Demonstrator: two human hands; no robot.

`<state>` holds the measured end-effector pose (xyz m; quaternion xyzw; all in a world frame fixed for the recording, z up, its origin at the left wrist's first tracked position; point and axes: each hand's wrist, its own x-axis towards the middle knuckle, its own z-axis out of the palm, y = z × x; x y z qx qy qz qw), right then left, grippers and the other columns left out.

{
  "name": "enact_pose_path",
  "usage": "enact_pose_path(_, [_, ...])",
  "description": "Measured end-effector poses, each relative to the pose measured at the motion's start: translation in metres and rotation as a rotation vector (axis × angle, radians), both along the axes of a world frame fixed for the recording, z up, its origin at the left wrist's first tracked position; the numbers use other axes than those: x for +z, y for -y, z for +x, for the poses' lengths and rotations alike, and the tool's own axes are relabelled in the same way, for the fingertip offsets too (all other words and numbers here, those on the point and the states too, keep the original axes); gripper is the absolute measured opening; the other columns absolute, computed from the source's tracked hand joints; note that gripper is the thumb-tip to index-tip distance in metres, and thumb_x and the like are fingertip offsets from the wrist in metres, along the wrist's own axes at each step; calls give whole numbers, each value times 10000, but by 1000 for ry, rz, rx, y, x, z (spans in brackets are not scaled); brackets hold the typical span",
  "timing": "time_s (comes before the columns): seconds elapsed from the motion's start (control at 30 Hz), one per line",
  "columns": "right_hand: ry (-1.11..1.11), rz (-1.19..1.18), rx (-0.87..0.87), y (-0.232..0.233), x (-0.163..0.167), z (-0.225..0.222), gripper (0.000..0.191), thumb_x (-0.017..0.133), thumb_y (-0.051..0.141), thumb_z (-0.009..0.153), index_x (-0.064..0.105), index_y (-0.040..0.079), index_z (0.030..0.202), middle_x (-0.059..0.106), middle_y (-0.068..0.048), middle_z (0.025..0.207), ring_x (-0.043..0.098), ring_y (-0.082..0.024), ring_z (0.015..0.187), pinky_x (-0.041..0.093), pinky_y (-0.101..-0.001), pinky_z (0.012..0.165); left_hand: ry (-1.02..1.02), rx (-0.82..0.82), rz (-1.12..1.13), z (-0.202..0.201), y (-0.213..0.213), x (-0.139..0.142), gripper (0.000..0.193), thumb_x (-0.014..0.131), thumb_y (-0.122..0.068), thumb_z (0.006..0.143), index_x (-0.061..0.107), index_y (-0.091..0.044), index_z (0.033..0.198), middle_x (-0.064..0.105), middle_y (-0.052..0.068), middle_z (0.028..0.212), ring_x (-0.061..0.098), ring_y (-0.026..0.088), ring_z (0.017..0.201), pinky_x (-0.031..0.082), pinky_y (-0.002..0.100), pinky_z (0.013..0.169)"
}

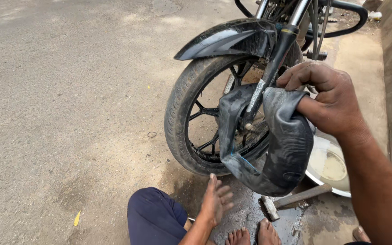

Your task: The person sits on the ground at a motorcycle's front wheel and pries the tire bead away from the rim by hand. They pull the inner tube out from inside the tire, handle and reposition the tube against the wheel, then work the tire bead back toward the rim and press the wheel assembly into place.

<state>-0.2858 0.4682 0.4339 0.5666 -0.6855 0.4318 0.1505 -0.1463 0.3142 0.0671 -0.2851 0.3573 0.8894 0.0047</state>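
Head view, looking down at a roadside spot: the right hand (330,97) is clenched on a black inner tube (277,145), fingers wrapped over its top fold, holding it up in the air in front of a motorcycle's front wheel (196,122). The tube hangs in a limp loop — one side droops across the wheel's spokes and the fork leg (273,63), the bottom curve dangles just above the wet ground (246,213).

The left hand (216,199) is lower down, near the knee (153,215), fingers spread and released, holding nothing; it hovers above the damp patch, close to the tube's lowest bend but apart from it.

Just beside the tube's bottom lies a hammer (291,199), its head on the wet concrete. Behind that sits a metal basin (330,165) with murky water, partly hidden by the forearm. Two bare feet (252,236) rest at the lower edge, near the hammer head.

Risks, as I judge them: the tube is gripped at one point only, so a slack hold could let it drop onto gritty ground and pick up dirt. The drooping side could snag on the fork or spokes if pulled sideways. Wet rubber is slippery — and those bare toes sit near the hammer.
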Motion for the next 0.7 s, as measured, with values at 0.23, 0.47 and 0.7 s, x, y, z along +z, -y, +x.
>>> enact_pose_path(0.23, [643,-243,195,-84,-103,14,157,716,-49,880,607,26,965,716,-198,1168,714,-235,1060,594,-371,956,-443,-45,667,5,-43,15,903,574,-783,850,528,-33,1352,567,251,1415,631,363,1208,510,538,1040])
enact_pose_path(0.47, [967,228,352,-111,-172,-27,607,725,206,834,552,16,1385,615,-194,1432,614,-289,1285,501,-417,1068,-1096,104,285,58,60,132,993,627,-616,1014,163,-88,1715,525,274,1512,664,331,1221,591,524,991])
enact_pose_path(0.7, [555,655,350,60,-299,48,977,916,339,673,452,27,1475,559,-212,1430,543,-350,1323,443,-425,1090,-645,-72,-1809,31,139,223,939,652,-593,992,213,-77,1642,546,262,1453,673,327,1184,592,512,972])
